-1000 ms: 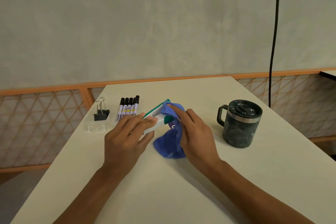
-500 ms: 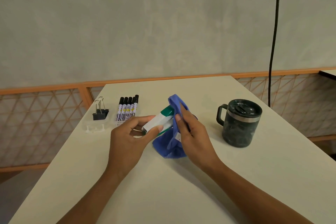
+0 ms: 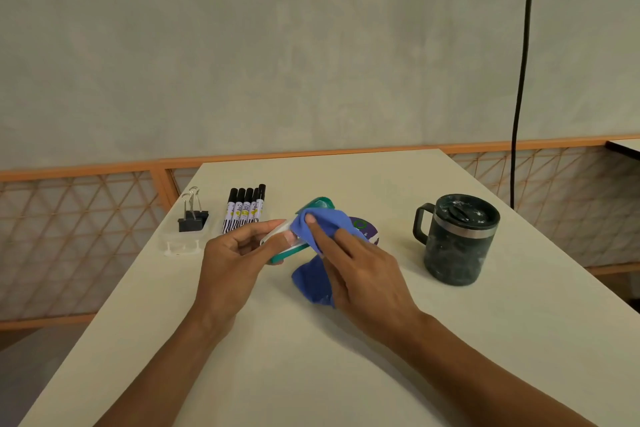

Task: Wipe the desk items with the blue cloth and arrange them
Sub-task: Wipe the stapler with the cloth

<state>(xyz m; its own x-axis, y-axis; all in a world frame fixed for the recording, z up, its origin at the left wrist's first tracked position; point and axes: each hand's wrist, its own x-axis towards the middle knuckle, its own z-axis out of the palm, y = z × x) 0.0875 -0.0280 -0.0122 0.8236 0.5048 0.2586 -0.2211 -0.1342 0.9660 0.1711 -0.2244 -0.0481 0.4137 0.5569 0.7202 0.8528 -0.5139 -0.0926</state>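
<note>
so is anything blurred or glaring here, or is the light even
Head view: soft, even light, no glare on the pale desk; faint shadow beside the right forearm; dark speckled lidded mug and blue cloth look fairly sharp.

Seemingly plaster wall [image 3: 311, 45], orange lattice railing [image 3: 76, 239], pale table [image 3: 346, 374].

The blue cloth [image 3: 323, 224] is draped over the far end of a green-and-white item [image 3: 287, 251], pressed there by the right hand [image 3: 363, 274]; its tail hangs to the desktop at six o'clock. The left hand [image 3: 235, 253] grips the item, tilted. Five black-capped markers [image 3: 246, 208] lie side by side at ten o'clock, black binder clips [image 3: 192, 218] in a clear tray [image 3: 180, 244] at nine, a dark lidded mug [image 3: 457, 239] at three
</note>
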